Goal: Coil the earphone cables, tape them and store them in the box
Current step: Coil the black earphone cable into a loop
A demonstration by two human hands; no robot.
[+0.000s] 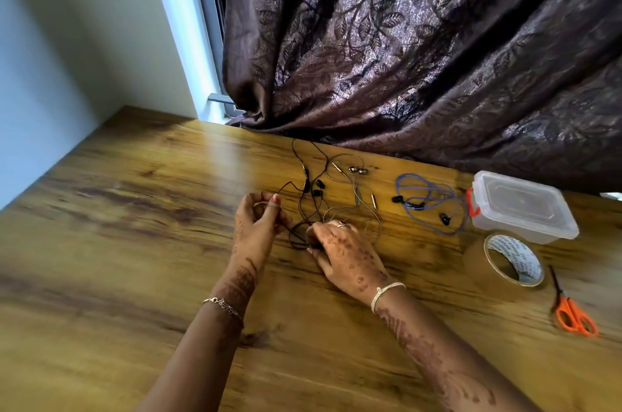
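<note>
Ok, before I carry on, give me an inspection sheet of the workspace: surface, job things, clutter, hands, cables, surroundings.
Surface: wooden table, glossy grain.
Job's things: black earphones, grey earphones and blue earphones, none taped; clear plastic box, lid on; brown tape roll; orange scissors.
Clutter: nothing seen.
Grippers: left hand pinches the black earphones' cable; right hand grips a small loop of it.
Cables: black and grey overlap in a tangle; blue lies apart, beside the box.
Surroundings: brown leaf-patterned curtain at the table's far edge; window frame; pale wall.
</note>
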